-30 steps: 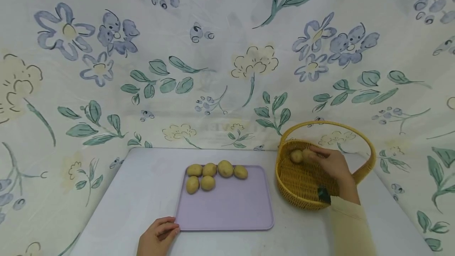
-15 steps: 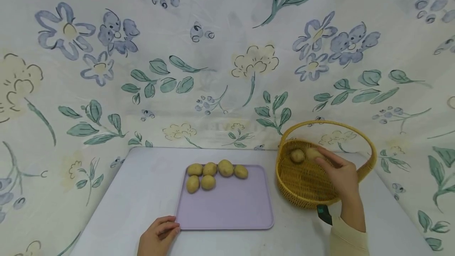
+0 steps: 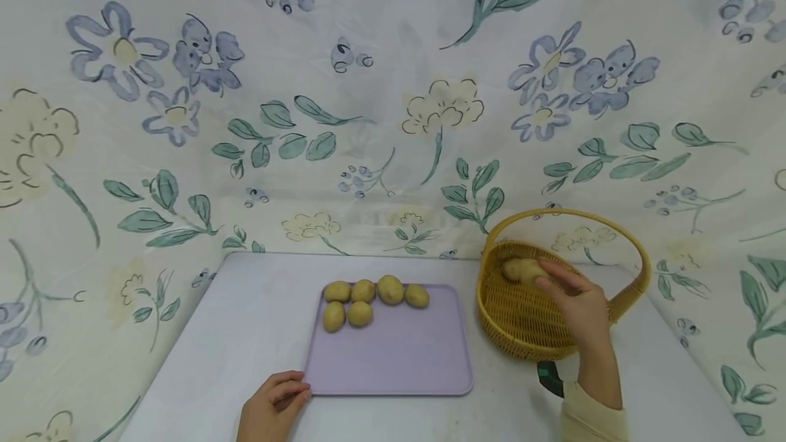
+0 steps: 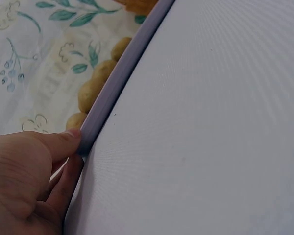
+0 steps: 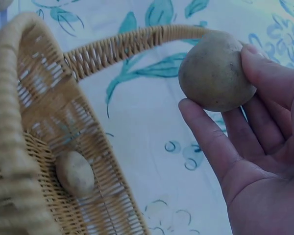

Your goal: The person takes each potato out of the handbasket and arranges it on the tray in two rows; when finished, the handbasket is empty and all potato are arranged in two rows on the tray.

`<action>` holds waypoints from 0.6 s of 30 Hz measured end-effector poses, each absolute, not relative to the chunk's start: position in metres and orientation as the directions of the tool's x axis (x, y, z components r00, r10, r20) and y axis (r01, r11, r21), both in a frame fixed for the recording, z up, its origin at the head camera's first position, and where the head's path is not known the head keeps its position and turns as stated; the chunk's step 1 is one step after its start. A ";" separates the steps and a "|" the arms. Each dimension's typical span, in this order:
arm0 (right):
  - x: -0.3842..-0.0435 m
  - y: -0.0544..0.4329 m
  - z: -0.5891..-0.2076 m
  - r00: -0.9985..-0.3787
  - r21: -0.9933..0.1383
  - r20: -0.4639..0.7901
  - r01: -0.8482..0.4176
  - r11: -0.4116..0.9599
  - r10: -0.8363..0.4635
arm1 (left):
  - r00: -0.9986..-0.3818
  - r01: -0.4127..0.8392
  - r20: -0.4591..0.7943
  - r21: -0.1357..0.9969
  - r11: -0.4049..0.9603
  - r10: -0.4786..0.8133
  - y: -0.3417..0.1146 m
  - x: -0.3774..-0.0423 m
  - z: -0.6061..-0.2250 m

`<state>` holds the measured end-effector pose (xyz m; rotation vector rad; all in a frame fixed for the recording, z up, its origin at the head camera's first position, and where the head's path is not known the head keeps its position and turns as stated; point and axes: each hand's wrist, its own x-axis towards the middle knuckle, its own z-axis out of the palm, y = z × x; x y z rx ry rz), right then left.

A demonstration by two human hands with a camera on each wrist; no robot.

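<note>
Over the wicker basket (image 3: 528, 343), my right hand (image 3: 582, 305) pinches a potato (image 5: 213, 71) between thumb and fingertips. Another potato (image 5: 75, 174) lies inside the basket; in the head view the held one partly covers it. My left hand (image 3: 274, 404) grips the near left corner of a lilac tray (image 3: 399, 367), thumb on one side of the corner and fingers on the other. Along the tray's far edge runs a row of potatoes (image 3: 389, 290), with two more potatoes (image 3: 359, 314) in front of its left end.
The basket's tall arched handle (image 3: 568, 212) rises above its opening, to the right of the tray. Both stand on a white table (image 3: 245, 319). A flower-printed cloth (image 3: 368, 155) hangs behind it. Beside the right wrist is a small dark device (image 3: 549, 378).
My right hand has lifted the potato away from the other one in the basket, first to the right, then slightly back left. The left hand stays at the tray corner.
</note>
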<state>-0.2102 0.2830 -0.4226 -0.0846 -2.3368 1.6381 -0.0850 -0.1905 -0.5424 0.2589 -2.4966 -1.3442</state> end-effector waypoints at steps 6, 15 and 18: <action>-0.214 0.269 -0.425 -0.961 -0.922 0.235 -0.173 0.346 0.147 | -0.937 -0.024 0.173 0.835 0.550 -0.302 -0.189 -0.085 -0.546; -0.220 0.244 -0.426 -0.968 -0.925 0.249 -0.227 0.304 0.035 | -0.943 -0.021 0.164 0.838 0.545 -0.289 -0.190 -0.088 -0.543; -0.221 0.236 -0.427 -0.975 -0.937 0.220 -0.208 0.281 0.014 | -0.942 -0.026 0.163 0.834 0.551 -0.292 -0.190 -0.088 -0.544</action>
